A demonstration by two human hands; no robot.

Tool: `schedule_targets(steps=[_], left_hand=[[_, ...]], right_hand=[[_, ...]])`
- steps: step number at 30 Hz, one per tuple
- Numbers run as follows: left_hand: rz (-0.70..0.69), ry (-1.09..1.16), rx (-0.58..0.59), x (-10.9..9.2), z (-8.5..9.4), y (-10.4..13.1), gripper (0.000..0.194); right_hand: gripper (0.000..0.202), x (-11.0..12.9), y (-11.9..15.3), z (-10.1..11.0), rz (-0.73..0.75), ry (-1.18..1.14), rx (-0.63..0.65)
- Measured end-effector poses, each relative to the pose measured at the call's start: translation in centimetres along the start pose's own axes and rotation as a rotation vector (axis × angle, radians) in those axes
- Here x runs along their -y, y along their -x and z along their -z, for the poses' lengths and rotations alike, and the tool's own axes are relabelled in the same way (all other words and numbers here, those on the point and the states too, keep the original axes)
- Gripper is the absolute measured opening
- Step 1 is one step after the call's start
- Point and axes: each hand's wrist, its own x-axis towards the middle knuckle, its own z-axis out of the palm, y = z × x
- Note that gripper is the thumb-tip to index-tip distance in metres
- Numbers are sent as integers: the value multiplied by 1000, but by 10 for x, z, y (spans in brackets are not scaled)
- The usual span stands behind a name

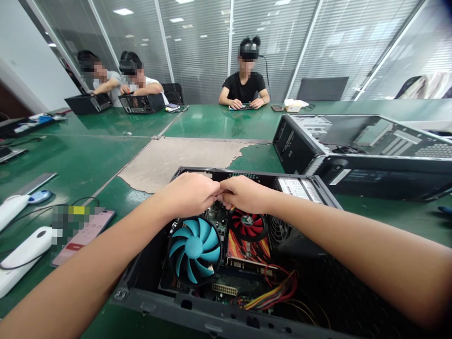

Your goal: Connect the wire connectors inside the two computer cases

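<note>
An open black computer case (162, 302) lies in front of me, its inside facing up. My left hand (193, 194) and my right hand (243, 192) meet over the far part of the case, fingers closed and touching. Whatever is between the fingertips is too small and hidden to name. Below my left hand sits a blue fan (193, 248) in a black ring. A graphics card (248, 247) with a red fan (248, 222) lies just below my right hand. Loose coloured wires (277, 292) run near a white socket (225, 289) on the board.
Another open case (389, 175) stands at the right. On the left lie a phone (83, 236), white devices (18, 263) and black cables. A torn sheet (182, 155) covers part of the green table (70, 159). Three people sit across it, handling computer parts.
</note>
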Motion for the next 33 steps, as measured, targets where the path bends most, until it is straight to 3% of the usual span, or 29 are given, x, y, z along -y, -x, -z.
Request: schedule_targets(steps=[9,16,24,33], left_hand=[[45,-31,42,-2,2,-1,34],[30,12,19,-2,2,0,29],[30,27,-48,0,1,2,19],[46,-38,-9,-2,3,0,30]], right_hand=[[22,6,2,2,21,73,-28],[19,5,2,1,-17,135,-68],[23,5,1,2,9,111,-22],[23,6,1,2,5,98,-42]])
